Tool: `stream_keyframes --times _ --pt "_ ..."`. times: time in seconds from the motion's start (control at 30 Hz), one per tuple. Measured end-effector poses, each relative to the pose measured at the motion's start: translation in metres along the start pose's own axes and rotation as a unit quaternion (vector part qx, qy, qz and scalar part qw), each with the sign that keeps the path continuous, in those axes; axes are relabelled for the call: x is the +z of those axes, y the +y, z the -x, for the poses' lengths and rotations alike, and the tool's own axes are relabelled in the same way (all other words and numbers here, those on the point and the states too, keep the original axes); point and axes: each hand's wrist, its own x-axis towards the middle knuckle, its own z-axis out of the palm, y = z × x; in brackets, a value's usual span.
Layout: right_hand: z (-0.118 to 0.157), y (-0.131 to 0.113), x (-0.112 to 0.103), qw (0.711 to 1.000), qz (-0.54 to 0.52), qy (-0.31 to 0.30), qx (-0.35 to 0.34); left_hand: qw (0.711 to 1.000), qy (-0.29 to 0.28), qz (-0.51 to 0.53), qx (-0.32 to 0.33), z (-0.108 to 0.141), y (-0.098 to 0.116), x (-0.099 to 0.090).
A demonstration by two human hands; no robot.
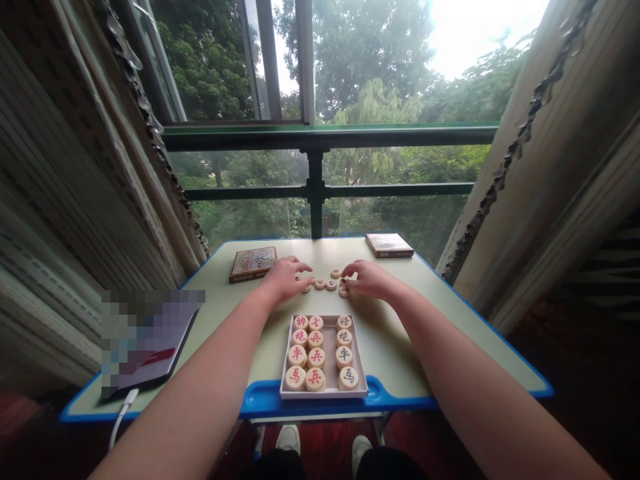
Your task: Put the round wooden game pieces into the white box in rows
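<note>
Several round wooden chess pieces (331, 285) lie loose in the middle of the table. My left hand (286, 279) is at their left side, fingers apart and touching the leftmost pieces. At the right side of the group, my right hand (369, 279) has its fingers curved over a piece or two; whether it grips one is hard to make out. Nearer to me, a white box tray (329, 393) holds stacked pieces in columns: two columns with red characters (315, 357) on the left, one with black characters (344, 355) on the right, and a bare strip between them.
A patterned box (253, 264) lies at the back left, another flat box (389, 245) at the back right. A tablet-like device (155, 347) with a white cable (123, 417) is at the left edge. Curtains and a railing stand beyond the table.
</note>
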Motion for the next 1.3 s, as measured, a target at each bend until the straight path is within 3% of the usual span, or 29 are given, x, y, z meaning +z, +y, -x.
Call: stream_keyframes --times 0.13,0.27,0.37,0.63,0.8,0.9,1.03,1.3 --pt "0.012 -0.007 -0.015 0.996 -0.006 -0.084 0.042 0.999 -0.005 -0.006 0.046 -0.002 0.012 0.012" --pt "0.016 -0.007 -0.016 0.992 -0.019 -0.127 -0.005 0.997 -0.023 0.014 0.065 -0.003 0.016 0.019" --pt "0.014 -0.004 -0.013 0.991 -0.021 -0.125 -0.040 0.996 -0.028 0.037 0.075 -0.003 0.015 0.021" --pt "0.013 -0.001 -0.015 0.991 -0.028 -0.129 -0.013 0.999 -0.023 0.024 0.039 -0.003 0.007 0.017" --pt "0.006 0.004 -0.006 0.998 -0.016 -0.045 -0.029 0.990 -0.030 0.132 -0.030 -0.002 0.006 0.009" --pt "0.001 0.008 0.000 0.999 0.011 -0.036 -0.040 0.982 -0.005 0.182 -0.053 -0.001 0.004 0.001" --pt "-0.001 0.009 0.001 0.999 0.031 -0.037 -0.024 0.988 -0.025 0.125 -0.086 0.001 0.000 -0.009" --pt "0.002 0.011 -0.005 0.997 -0.008 -0.072 0.008 0.997 -0.061 0.034 0.022 0.005 -0.003 -0.008"
